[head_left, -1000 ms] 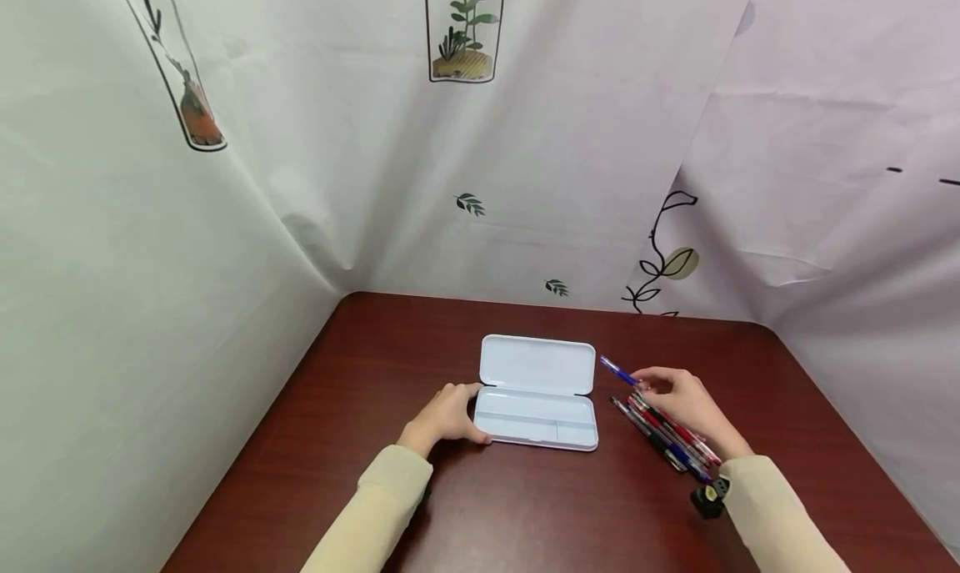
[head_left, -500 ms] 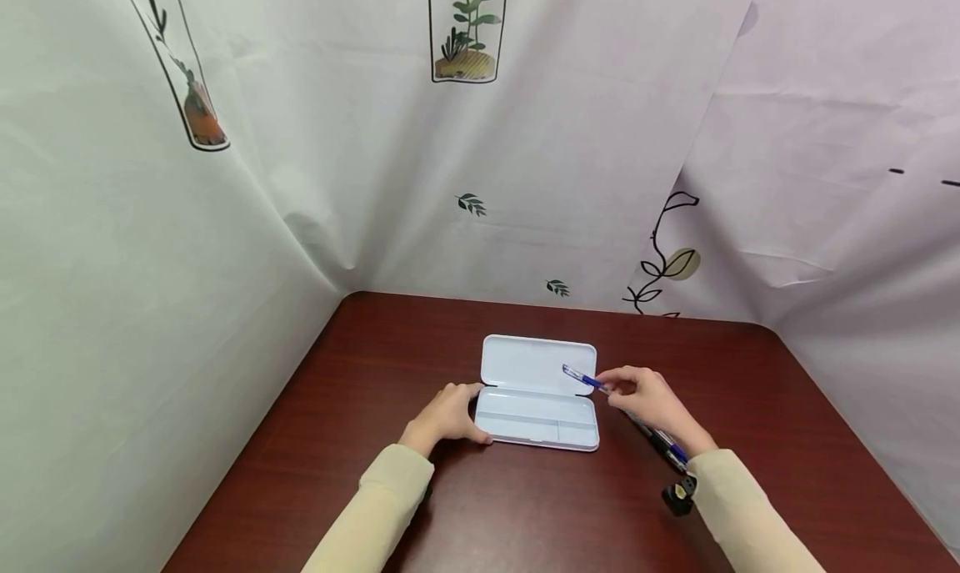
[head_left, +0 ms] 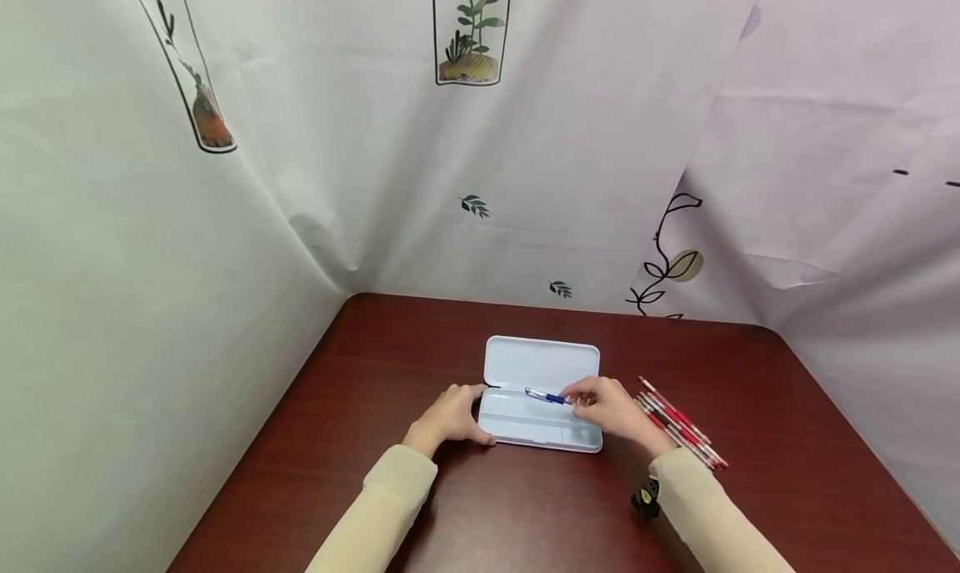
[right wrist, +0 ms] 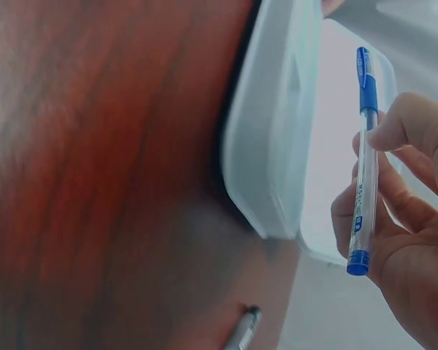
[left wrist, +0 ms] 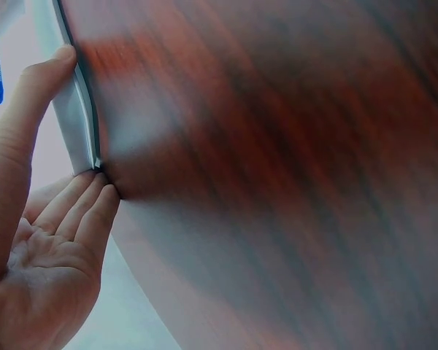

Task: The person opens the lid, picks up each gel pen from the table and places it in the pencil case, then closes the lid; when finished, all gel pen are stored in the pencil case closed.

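"Pale cloth [head_left: 375, 181] with plants drawn on it hung behind the red-brown bench [head_left: 487, 506]. What was on the bench?"

"A white case [head_left: 525, 427] sat a bit below the middle of the frame. Its lid [head_left: 517, 360] was open, so that bit looked done."

"What were the hands doing?"

"The left hand [head_left: 447, 414] held the left end of the case, thumb at the front edge and fingers at the back corner. The right hand [head_left: 611, 408] pinched a blue pen [right wrist: 366, 175] over the back part of the case."

"Had the pen gone in?"

"Not yet. The right hand had it, and I couldn't tell if it touched the case."

"Were any other pens in there?"

"None that I could see. The right hand hid one side, so I wasn't sure."

"What was left, then?"

"Some loose pens [head_left: 684, 433], a few of them red, lay on the bench in the lower right of the frame. The sleeve [head_left: 705, 515] came close and maybe hid more, so I couldn't count them."

"So was it nearly finished?"

"I'd guess it had only just begun. One pen was picked up, and the others lay outside the case."
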{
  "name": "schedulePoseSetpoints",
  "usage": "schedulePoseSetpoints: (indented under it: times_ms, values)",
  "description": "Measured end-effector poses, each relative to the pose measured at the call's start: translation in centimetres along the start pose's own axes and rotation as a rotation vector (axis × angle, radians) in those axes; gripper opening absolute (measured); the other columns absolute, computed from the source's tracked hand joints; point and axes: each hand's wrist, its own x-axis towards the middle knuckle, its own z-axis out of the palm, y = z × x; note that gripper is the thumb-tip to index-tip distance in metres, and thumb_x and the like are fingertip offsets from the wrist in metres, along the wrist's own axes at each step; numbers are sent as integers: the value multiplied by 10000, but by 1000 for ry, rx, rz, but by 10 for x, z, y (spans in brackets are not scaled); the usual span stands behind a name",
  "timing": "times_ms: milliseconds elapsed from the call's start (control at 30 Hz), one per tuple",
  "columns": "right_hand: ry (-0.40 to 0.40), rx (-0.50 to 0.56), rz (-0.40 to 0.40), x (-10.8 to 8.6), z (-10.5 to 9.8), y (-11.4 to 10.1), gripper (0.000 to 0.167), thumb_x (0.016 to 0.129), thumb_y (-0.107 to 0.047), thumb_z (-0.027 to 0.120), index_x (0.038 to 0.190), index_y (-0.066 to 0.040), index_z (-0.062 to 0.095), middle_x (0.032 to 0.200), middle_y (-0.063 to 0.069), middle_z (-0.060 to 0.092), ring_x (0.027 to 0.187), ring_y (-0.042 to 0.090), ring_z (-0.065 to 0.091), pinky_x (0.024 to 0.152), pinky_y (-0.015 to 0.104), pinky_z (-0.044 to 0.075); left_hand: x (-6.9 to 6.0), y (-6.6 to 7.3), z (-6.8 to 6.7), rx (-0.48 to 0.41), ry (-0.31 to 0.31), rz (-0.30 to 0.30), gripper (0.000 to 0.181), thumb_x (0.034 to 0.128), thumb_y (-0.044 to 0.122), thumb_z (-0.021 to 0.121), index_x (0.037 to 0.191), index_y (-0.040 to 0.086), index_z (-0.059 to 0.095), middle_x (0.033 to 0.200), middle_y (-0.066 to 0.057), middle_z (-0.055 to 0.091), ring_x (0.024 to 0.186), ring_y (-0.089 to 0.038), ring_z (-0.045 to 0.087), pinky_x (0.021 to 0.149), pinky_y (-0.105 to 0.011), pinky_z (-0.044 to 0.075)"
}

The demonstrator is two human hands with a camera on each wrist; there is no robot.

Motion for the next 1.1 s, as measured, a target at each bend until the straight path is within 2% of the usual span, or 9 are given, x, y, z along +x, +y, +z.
schedulePoseSetpoints:
  times_ms: [133, 300, 400, 733, 1100]
  values:
    - [-14, 12, -41, 1, 10, 0, 228, 806, 4, 675, 988, -100, 763, 810, -17, 644, 730, 60, 533, 639, 227, 476, 1, 1, 0, -4, -2, -1, 845, 594, 343, 931, 1304, 35, 593, 1177, -98, 674, 978, -190, 623, 895, -368, 510]
    - [-41, 22, -51, 4, 20, -2, 231, 820, 6, 654, 992, -96, 768, 826, 28, 653, 735, 62, 525, 648, 229, 470, 1, 2, 0, -7, 0, -6, 852, 587, 341, 936, 1307, 40, 595, 1187, -104, 673, 975, -189, 622, 899, -375, 510]
    - [-46, 16, -55, 7, 26, -2, 232, 826, 17, 650, 990, -95, 770, 814, 11, 647, 728, 60, 516, 645, 221, 458, 1, 3, -1, -7, 3, -7, 840, 585, 335, 937, 1298, 46, 601, 1170, -98, 679, 958, -183, 621, 893, -374, 512]
    - [-60, 11, -74, 10, 35, -4, 264, 821, 70, 614, 992, -65, 765, 816, 2, 639, 709, 52, 478, 623, 211, 420, -1, 4, 0, -14, 5, -2, 826, 582, 326, 938, 1284, 42, 607, 1167, -95, 679, 948, -177, 614, 896, -374, 509]
    - [-36, 13, 4, 10, 34, -10, 253, 869, 0, 638, 1084, -79, 746, 948, 22, 693, 792, 96, 545, 711, 237, 488, -1, 2, 0, -20, 6, -3, 836, 586, 324, 935, 1295, 34, 598, 1186, -108, 671, 995, -198, 623, 905, -378, 508]
